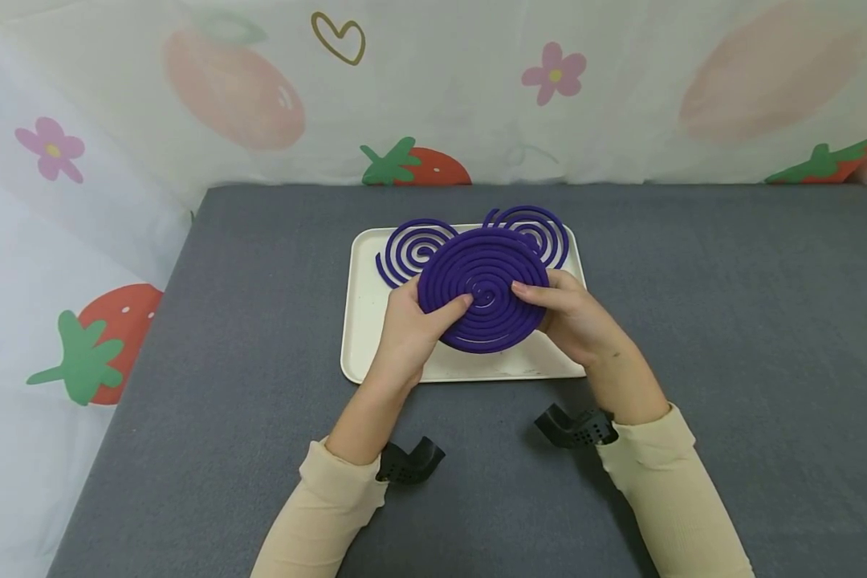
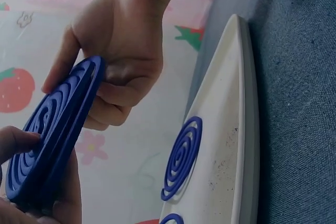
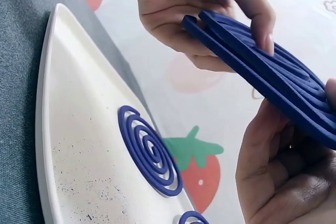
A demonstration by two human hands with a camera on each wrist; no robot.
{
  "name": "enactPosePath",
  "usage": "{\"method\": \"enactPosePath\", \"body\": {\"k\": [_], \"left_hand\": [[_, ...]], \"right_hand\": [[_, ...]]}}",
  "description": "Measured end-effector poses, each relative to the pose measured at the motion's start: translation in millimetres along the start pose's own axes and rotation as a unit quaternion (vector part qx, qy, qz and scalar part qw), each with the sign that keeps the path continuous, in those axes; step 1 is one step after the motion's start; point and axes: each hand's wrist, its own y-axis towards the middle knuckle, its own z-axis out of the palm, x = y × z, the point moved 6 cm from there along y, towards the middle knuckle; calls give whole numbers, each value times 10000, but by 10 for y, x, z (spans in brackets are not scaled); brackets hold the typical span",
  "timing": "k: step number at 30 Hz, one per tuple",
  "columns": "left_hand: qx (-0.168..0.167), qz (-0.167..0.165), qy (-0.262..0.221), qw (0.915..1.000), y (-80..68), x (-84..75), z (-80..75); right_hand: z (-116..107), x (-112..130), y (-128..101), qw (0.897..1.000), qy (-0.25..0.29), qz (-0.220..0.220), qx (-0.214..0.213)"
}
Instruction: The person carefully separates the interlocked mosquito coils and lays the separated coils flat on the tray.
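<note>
A thick round purple spiral coil (image 1: pixel 484 291) is held tilted above a white tray (image 1: pixel 364 321). My left hand (image 1: pixel 408 321) grips its left rim, thumb on the top face. My right hand (image 1: pixel 574 313) grips the right rim with its fingers reaching over the coil. In the left wrist view the coil (image 2: pixel 52 129) is edge-on between my left hand (image 2: pixel 31 192) and right hand (image 2: pixel 115 51). The right wrist view shows the coil (image 3: pixel 262 66) as two layers slightly parted at the edge, pinched by my left hand (image 3: pixel 210 14) and right hand (image 3: pixel 278 171).
Two thin single spiral coils lie flat on the tray, one back left (image 1: pixel 412 249) and one back right (image 1: pixel 535 233). The tray sits on a grey cloth table (image 1: pixel 694 321). A strawberry-print curtain (image 1: pixel 433 88) hangs behind and to the left.
</note>
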Motion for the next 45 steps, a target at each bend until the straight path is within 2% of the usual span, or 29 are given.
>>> {"method": "enactPosePath", "body": {"k": [7,19,28,36,41,45], "left_hand": [[659,-340,-596,9955,-11,26,51],[1230,-763,-1087,9835,-45,34,115],[1605,-540,-1418,9753,-49,23,128],[1860,-399,-1648,9678,-58,7,130],[1870,-364,-1795,9652,-74,-30,126],[1788,-455,-1739,9673,-77,-34,122]], "right_hand": [[-46,7,-1,9999,127,32,80],[-18,7,-4,9993,364,34,103],[62,-3,-15,9936,897,23,690],[83,16,-29,9867,1191,-154,1096],[82,19,-37,9838,1357,-124,1162],[72,22,-37,9835,1405,-104,1137]]}}
